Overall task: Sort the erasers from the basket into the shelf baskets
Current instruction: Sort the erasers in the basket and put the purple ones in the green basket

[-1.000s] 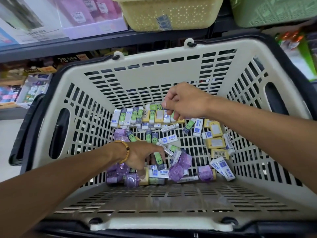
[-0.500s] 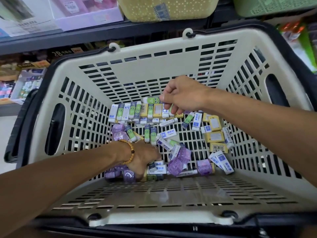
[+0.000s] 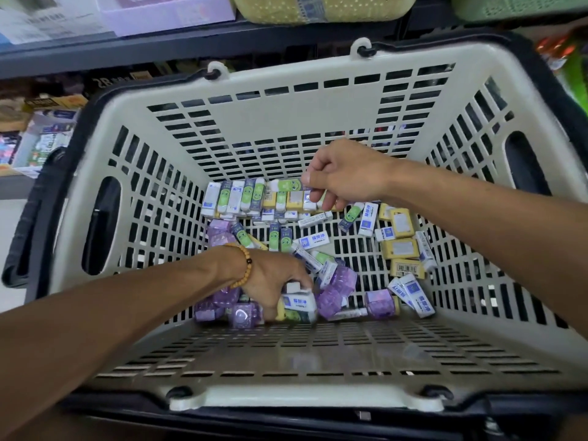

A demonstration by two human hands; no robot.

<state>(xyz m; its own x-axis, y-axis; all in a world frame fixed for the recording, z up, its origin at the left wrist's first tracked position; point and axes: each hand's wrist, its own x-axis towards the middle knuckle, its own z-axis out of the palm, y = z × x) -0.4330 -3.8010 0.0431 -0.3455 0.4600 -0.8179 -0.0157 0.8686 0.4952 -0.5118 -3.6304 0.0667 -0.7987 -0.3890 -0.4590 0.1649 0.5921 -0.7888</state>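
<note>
A cream shopping basket (image 3: pixel 286 100) with slotted walls fills the view. Several erasers lie on its floor: green-sleeved ones (image 3: pixel 224 195), blue-and-white ones (image 3: pixel 313 241), yellow ones (image 3: pixel 399 248) and purple wrapped ones (image 3: pixel 342 280). My right hand (image 3: pixel 346 175) is at the far side and pinches a green eraser (image 3: pixel 288 185) between thumb and fingers, just above the back row. My left hand (image 3: pixel 270 278), with a bead bracelet on the wrist, reaches down at the near side, its fingers curled over a blue-and-white eraser (image 3: pixel 299 302) among the purple ones.
Above the basket runs a dark shelf edge (image 3: pixel 191 49) with a yellow shelf basket (image 3: pixel 324 7) and a green shelf basket (image 3: pixel 521 6) on it, and boxed goods (image 3: pixel 165 11) to the left. More stock sits on a lower shelf at the left (image 3: pixel 41 128).
My left hand has pushed further down and right into the near pile, onto a blue-and-white eraser. My right hand keeps its pinch on the green eraser and has barely moved.
</note>
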